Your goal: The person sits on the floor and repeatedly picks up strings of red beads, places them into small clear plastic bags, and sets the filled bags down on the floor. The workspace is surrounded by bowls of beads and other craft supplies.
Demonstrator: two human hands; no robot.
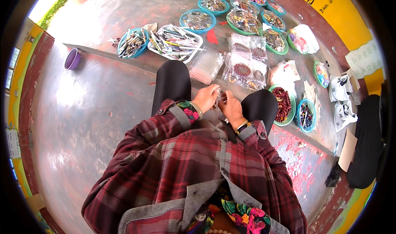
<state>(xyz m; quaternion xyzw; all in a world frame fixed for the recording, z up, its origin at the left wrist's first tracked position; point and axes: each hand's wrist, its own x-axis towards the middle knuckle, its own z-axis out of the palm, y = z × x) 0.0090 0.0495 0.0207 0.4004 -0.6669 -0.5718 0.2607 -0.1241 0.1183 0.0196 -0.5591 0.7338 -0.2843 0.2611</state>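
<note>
Between my knees, my left hand (206, 98) and my right hand (232, 110) meet with fingers closed on a small clear plastic bag (218, 94). The fingers cover most of it, and what it contains is hard to make out. Just beyond my hands lies a stack of flat clear bags (207, 65). To its right, bagged dark-red bead bracelets (242, 69) are piled on the raised ledge. Beside my right knee, a green basin (292, 106) holds loose dark-red bead bracelets (281, 105).
A white tray of pens (175, 43) and a blue basin of pens (133, 43) stand far left, near scissors (114, 41). Several basins of small goods (243, 21) fill the back. A blue basin (306, 115) and white bags (345, 115) are at right; a purple bucket (72, 59) stands left.
</note>
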